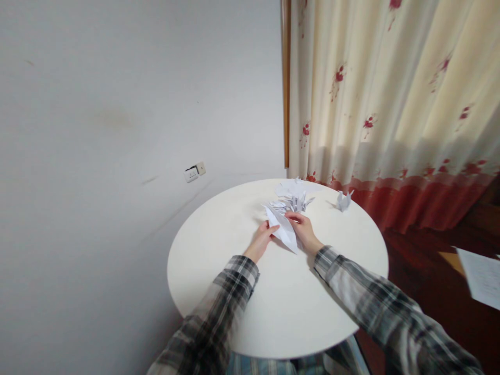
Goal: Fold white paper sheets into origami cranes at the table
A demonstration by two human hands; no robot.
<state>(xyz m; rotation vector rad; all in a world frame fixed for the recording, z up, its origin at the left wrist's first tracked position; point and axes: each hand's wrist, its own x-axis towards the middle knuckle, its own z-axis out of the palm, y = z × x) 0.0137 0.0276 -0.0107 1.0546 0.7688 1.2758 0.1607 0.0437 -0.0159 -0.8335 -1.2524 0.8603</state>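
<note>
1. White, pointed folded paper sheet (284, 230) is held above the round white tabletop (211, 255), near side of the grey-white folded paper pile (296, 200).
2. Left edge is pinched by left hand (261, 240), thumb on top.
3. Right hand (305, 230) is curled at the sheet's right edge; whether paper is gripped cannot be told.
4. Probably light, thin, easily creased; best held lightly by folded edges.

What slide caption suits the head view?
Left hand holds a folded white paper sheet, right hand at its edge, above a round white table, near white paper shapes.
</note>
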